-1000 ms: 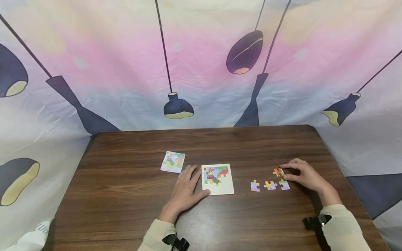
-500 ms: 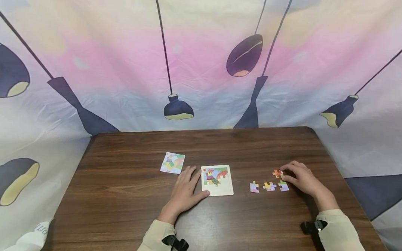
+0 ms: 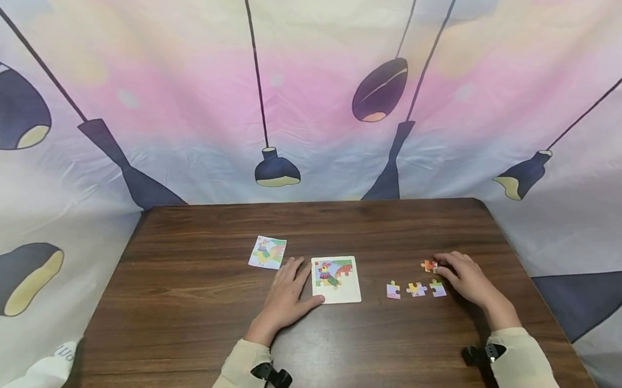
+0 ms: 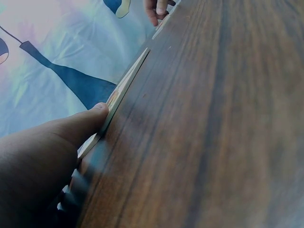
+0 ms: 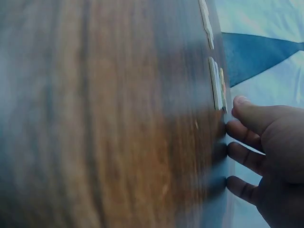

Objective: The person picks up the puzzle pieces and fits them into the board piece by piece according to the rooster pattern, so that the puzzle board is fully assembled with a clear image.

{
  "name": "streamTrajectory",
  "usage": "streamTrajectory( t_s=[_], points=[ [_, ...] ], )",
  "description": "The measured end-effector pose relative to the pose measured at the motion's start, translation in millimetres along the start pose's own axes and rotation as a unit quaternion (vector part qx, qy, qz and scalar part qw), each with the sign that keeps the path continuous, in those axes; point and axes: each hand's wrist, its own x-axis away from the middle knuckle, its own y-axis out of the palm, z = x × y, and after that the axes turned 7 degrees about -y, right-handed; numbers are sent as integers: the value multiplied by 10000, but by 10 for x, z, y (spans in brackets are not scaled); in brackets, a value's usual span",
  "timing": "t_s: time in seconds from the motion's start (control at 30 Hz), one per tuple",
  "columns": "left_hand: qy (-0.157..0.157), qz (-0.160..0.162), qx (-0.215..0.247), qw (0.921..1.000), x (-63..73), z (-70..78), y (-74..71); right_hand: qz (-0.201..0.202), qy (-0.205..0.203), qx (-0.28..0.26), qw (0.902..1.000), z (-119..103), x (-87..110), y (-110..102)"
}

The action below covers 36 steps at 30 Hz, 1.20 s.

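My left hand (image 3: 284, 297) lies spread on the table. Its thumb rests on the lower left corner of a white-framed jigsaw puzzle board (image 3: 351, 291), as the left wrist view also shows. Part of a colourful bird picture fills the board's upper area. At the right, my right hand (image 3: 466, 276) pinches the right edge of a red-orange puzzle piece (image 3: 428, 265) between thumb and index finger. The index fingertip is hidden in the right wrist view. Just below lie a purple-green piece (image 3: 438, 288), a yellow-purple piece (image 3: 416, 289) and a pinkish-purple piece (image 3: 393, 290).
A small picture card (image 3: 267, 252) with a similar bird lies left of the board, near my left fingertips. The brown wooden table (image 3: 191, 304) reaches back to a printed cloth backdrop (image 3: 200, 96). A black band (image 3: 483, 355) sits on each wrist.
The red-orange piece has shifted slightly away from the purple-green piece, and my right fingers have closed in on its edge. My left hand and the board stay put.
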Motion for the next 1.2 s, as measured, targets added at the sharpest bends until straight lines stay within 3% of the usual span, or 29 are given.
streamTrajectory(
  t_s=[0.3, 0.57, 0.7, 0.93, 1.2],
  points=[
    [67, 18, -3, 10000, -32, -5, -19, 58, 117, -608, 9981, 88, -12, -65],
    [117, 86, -51, 9999, -42, -4, -41, 205, -23, -246, 9995, 32, -15, -30],
    [87, 52, -75, 9999, -44, -10, -21, 310, 53, -351, 9989, 5, -1, -7],
    [71, 34, -35, 10000, -13, -7, 9, 392, 90, -669, 9969, -211, -49, 104],
    [123, 93, -20, 9999, 10, -10, 27, 193, -181, -843, 9961, -551, -296, 350]
  ],
)
